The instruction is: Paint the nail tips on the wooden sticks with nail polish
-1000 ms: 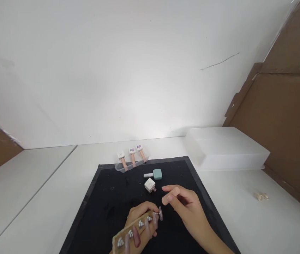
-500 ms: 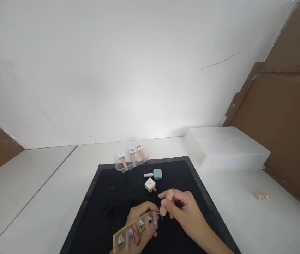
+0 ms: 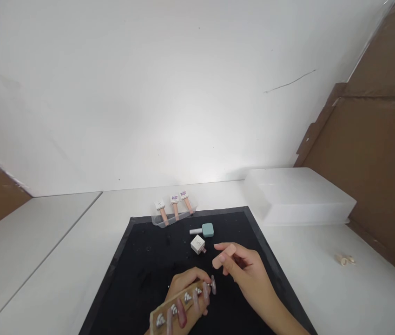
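Note:
My left hand (image 3: pixel 188 279) is wrapped round a wooden strip (image 3: pixel 164 309) with silver mounts along it. Several long false nails stand off the mounts, among them a darker pink one (image 3: pixel 181 313) and a pale one (image 3: pixel 213 284) at the strip's right end. Between thumb and fingers my right hand (image 3: pixel 244 267) holds a peach-coloured bottle cap (image 3: pixel 224 257), a little above and right of that end nail and apart from it. Any brush on the cap cannot be made out. An open white square bottle (image 3: pixel 198 244) with a mauve neck lies beyond my hands.
A mint-green bottle (image 3: pixel 207 230) with a white cap lies on the black mat (image 3: pixel 141 242). Behind, a clear tray (image 3: pixel 162 224) holds three white bottles with peach caps. A translucent white box (image 3: pixel 305 211) stands at the right, with small beige pieces (image 3: pixel 344 259) in front.
My right hand has lifted the peach cap up and right, away from the end nail, and tilted it flatter. My left hand and the strip have barely moved.

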A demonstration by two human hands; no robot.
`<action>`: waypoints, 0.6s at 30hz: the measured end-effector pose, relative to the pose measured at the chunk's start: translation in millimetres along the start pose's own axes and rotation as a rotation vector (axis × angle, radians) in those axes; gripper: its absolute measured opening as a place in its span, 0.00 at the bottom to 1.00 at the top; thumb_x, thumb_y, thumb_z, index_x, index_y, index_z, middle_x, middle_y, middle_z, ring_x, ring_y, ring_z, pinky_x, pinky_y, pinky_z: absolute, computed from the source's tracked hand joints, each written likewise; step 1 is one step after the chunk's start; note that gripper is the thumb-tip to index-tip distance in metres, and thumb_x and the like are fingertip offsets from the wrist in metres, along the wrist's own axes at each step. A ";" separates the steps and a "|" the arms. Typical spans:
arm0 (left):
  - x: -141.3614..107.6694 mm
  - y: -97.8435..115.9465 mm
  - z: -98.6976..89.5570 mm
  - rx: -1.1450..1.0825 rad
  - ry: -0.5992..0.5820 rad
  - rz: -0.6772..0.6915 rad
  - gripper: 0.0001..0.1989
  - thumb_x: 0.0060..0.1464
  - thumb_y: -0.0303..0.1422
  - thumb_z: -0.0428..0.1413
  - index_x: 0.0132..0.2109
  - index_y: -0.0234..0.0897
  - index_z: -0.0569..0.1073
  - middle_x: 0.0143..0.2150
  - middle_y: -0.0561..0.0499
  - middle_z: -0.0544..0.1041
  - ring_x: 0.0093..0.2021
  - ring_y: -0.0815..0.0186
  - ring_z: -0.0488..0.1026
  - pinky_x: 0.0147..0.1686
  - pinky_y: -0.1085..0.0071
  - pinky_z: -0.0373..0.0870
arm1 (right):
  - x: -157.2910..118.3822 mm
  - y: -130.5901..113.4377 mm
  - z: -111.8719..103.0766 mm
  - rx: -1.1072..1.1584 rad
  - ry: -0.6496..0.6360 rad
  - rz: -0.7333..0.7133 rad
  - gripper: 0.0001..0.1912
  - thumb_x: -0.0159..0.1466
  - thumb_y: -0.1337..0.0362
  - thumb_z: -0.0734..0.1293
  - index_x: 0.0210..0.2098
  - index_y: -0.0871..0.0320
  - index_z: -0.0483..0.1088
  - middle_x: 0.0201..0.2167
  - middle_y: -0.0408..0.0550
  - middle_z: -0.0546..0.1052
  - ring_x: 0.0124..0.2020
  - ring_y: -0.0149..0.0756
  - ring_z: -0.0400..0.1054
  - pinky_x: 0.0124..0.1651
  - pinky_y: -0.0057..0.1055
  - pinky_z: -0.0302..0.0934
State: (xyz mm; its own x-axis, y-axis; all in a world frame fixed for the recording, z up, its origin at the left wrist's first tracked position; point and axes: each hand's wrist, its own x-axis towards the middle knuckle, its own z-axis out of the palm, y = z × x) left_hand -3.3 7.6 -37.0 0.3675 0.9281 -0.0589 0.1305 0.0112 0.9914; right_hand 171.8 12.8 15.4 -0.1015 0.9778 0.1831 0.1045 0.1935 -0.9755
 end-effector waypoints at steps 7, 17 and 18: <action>-5.0 12.3 2.9 -0.122 0.043 -0.178 0.13 0.46 0.41 0.59 0.31 0.34 0.70 0.16 0.58 0.67 0.15 0.74 0.67 0.18 0.80 0.62 | -2.0 -3.7 0.6 0.094 0.080 0.001 0.18 0.63 0.51 0.61 0.30 0.58 0.73 0.31 0.49 0.76 0.18 0.28 0.58 0.21 0.27 0.57; -5.0 27.2 5.2 -0.582 0.039 -0.213 0.12 0.43 0.37 0.62 0.29 0.35 0.68 0.13 0.64 0.56 0.13 0.80 0.48 0.16 0.77 0.64 | -0.3 -2.5 3.2 0.286 0.014 0.039 0.14 0.58 0.53 0.68 0.27 0.58 0.70 0.27 0.40 0.66 0.15 0.20 0.52 0.17 0.22 0.49; -5.2 27.0 5.0 -0.599 0.028 -0.209 0.12 0.43 0.37 0.62 0.29 0.36 0.68 0.13 0.64 0.56 0.13 0.80 0.47 0.16 0.77 0.63 | -0.1 -2.6 2.8 0.300 0.009 0.045 0.14 0.58 0.53 0.68 0.26 0.59 0.70 0.27 0.40 0.65 0.15 0.20 0.52 0.17 0.22 0.49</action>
State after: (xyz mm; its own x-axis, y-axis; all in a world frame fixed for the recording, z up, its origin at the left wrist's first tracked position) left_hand 2.9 1.2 -10.5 0.3647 0.8932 -0.2631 -0.3436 0.3917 0.8535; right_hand 168.7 12.0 17.5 -0.0949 0.9858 0.1388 -0.1886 0.1191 -0.9748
